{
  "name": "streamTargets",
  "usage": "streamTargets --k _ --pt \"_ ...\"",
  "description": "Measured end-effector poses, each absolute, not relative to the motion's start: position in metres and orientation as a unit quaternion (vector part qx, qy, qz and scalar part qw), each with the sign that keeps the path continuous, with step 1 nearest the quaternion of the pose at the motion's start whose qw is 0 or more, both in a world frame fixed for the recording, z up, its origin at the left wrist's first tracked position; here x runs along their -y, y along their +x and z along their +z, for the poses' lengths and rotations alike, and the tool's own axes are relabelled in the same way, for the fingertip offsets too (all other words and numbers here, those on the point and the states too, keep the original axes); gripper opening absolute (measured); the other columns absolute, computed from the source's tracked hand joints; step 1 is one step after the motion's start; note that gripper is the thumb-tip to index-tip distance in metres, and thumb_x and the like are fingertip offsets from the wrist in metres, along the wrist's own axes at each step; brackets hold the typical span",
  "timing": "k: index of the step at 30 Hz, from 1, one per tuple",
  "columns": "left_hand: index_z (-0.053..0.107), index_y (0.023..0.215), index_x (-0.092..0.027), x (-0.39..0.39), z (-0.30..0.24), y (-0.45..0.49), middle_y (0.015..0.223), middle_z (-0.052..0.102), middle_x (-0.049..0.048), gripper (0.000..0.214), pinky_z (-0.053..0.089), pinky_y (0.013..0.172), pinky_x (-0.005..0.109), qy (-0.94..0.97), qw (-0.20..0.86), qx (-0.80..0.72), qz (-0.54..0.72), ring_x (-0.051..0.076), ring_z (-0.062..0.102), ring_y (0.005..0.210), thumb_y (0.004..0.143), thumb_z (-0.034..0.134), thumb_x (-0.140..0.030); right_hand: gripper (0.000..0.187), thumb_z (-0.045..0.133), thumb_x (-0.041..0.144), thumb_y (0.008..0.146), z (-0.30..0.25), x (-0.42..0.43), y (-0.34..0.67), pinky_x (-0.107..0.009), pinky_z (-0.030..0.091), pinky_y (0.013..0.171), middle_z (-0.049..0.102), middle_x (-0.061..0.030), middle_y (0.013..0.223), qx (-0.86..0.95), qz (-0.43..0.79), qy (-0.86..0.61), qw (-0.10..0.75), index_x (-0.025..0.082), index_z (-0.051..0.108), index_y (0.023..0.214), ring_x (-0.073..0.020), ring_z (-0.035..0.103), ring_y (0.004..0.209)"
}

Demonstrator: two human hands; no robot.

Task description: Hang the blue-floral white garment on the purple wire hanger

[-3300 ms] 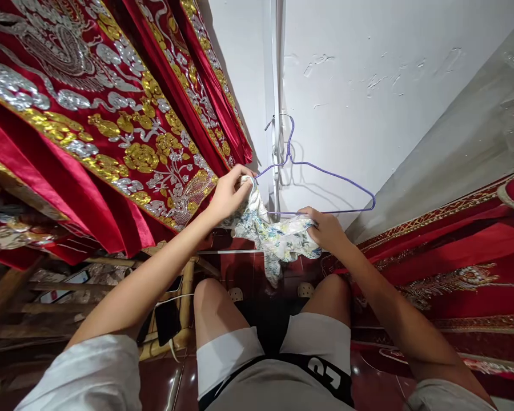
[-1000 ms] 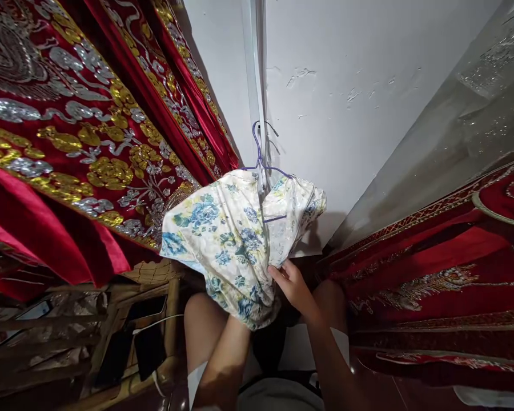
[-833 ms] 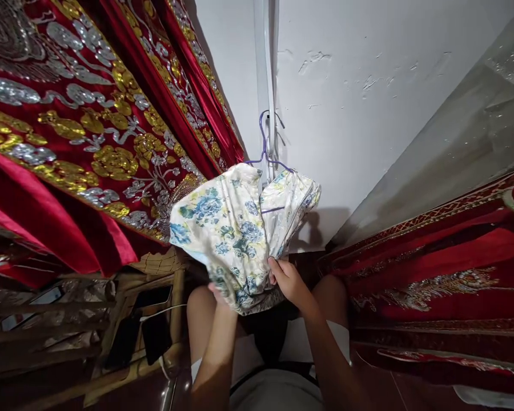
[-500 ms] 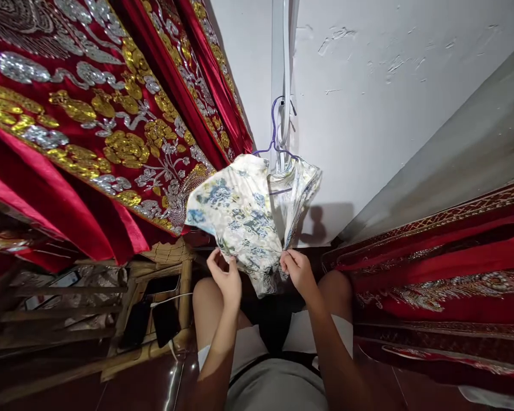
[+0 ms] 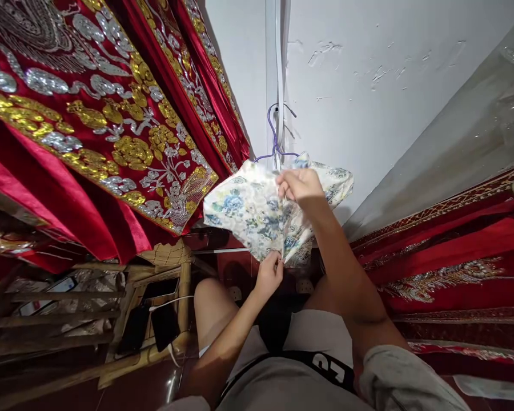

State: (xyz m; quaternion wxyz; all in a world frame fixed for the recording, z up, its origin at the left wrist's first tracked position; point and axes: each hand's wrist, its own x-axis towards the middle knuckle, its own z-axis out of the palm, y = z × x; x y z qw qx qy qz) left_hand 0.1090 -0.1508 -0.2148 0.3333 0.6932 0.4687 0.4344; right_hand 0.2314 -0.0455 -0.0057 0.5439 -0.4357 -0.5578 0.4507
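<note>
A cream garment with blue flowers (image 5: 248, 211) hangs on a purple wire hanger (image 5: 274, 134), which is hooked on a white pipe against the wall. My left hand (image 5: 269, 274) pinches the garment's bottom hem. Higher up, my right hand (image 5: 300, 185) is closed on the fabric near the top, just below the hanger's neck. My bare knees and white shorts show below the garment.
Red velvet cloths with gold and silver embroidery (image 5: 111, 131) hang at the left, and more red embroidered cloth (image 5: 449, 257) lies at the right. A bamboo chair (image 5: 171, 319) holding dark phones and a white cable stands at lower left. The white wall (image 5: 368, 85) is straight ahead.
The garment now covers the hanger, which was bare 3.3 s ago. In the last half second my right hand rose from the hem to the top, and my left hand shifted right along the hem.
</note>
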Motion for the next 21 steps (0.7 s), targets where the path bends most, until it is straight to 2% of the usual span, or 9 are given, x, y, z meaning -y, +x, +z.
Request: streamTargets --k 3,5,8,10,11,13,16,18,21 --pt "0.055 0.077 -0.021 0.146 -0.196 0.101 0.078 0.057 0.0036 0.014 0.042 0.071 0.03 0.745 0.34 -0.435 0.373 0.02 0.056 0.075 0.089 0.052 -0.014 0.03 0.056 0.032 0.095 0.008 0.039 0.223 -0.017 0.024 0.04 0.055 0.0027 0.05 0.551 0.441 -0.415 0.573 0.015 0.061 0.07 -0.0044 0.036 0.038" --pt "0.063 0.093 -0.02 0.134 -0.167 0.091 0.089 0.063 0.0061 0.008 0.046 0.078 0.032 0.766 0.334 -0.399 0.378 0.022 0.061 0.084 0.09 0.056 -0.016 0.03 0.057 0.033 0.095 0.0 0.047 0.22 -0.018 0.024 0.039 0.054 0.0035 0.049 0.543 0.444 -0.422 0.575 0.017 0.059 0.07 -0.0043 0.034 0.038" --pt "0.056 0.134 -0.021 0.105 -0.104 0.073 0.098 0.067 0.0064 0.037 0.049 0.086 0.035 0.738 0.27 -0.368 0.497 0.021 0.064 0.089 0.097 0.055 -0.025 0.03 0.057 0.034 0.094 -0.014 0.064 0.221 -0.019 0.027 0.04 0.053 0.0036 0.05 0.54 0.447 -0.442 0.56 0.018 0.059 0.069 -0.0051 0.035 0.039" --pt "0.052 0.14 -0.022 0.082 -0.061 0.066 0.092 0.065 0.0034 0.039 0.049 0.083 0.034 0.716 0.212 -0.354 0.563 0.018 0.063 0.083 0.102 0.05 -0.031 0.028 0.056 0.032 0.094 -0.015 0.071 0.222 -0.019 0.028 0.042 0.054 0.0033 0.051 0.547 0.443 -0.448 0.552 0.018 0.06 0.07 -0.006 0.037 0.04" --pt "0.054 0.138 -0.022 0.072 -0.042 0.064 0.093 0.065 0.0032 0.036 0.049 0.083 0.033 0.729 0.19 -0.351 0.556 0.017 0.063 0.083 0.103 0.048 -0.032 0.027 0.055 0.031 0.094 -0.013 0.072 0.222 -0.02 0.029 0.043 0.054 0.0033 0.051 0.553 0.44 -0.445 0.551 0.018 0.06 0.071 -0.0064 0.037 0.041" --pt "0.064 0.118 -0.019 0.055 -0.015 0.065 0.093 0.067 0.0043 0.024 0.049 0.083 0.032 0.779 0.137 -0.342 0.508 0.017 0.063 0.085 0.103 0.049 -0.03 0.027 0.054 0.03 0.094 -0.011 0.071 0.219 -0.02 0.029 0.045 0.052 0.0037 0.051 0.565 0.434 -0.43 0.554 0.019 0.06 0.071 -0.0071 0.037 0.043" --pt "0.065 0.091 -0.017 0.045 0.001 0.068 0.09 0.068 0.0061 0.021 0.048 0.081 0.031 0.819 0.067 -0.35 0.45 0.018 0.062 0.085 0.101 0.05 -0.027 0.026 0.054 0.033 0.094 -0.022 0.06 0.213 -0.022 0.028 0.048 0.049 0.0042 0.053 0.58 0.414 -0.418 0.563 0.019 0.06 0.072 -0.0086 0.038 0.046" --pt "0.064 0.089 -0.017 0.043 0.0 0.062 0.089 0.068 0.0059 0.02 0.048 0.081 0.031 0.797 0.038 -0.365 0.479 0.017 0.062 0.085 0.101 0.051 -0.026 0.026 0.056 0.034 0.091 -0.042 0.052 0.211 -0.024 0.027 0.048 0.046 0.0042 0.052 0.586 0.387 -0.439 0.561 0.019 0.06 0.07 -0.0097 0.038 0.048" --pt "0.063 0.091 -0.018 0.038 -0.009 0.032 0.091 0.068 0.0043 0.018 0.049 0.084 0.031 0.68 0.027 -0.405 0.611 0.016 0.063 0.089 0.101 0.053 -0.029 0.028 0.055 0.032 0.086 -0.084 0.051 0.213 -0.026 0.024 0.049 0.041 0.0047 0.048 0.598 0.37 -0.476 0.528 0.02 0.057 0.06 -0.0106 0.036 0.048"
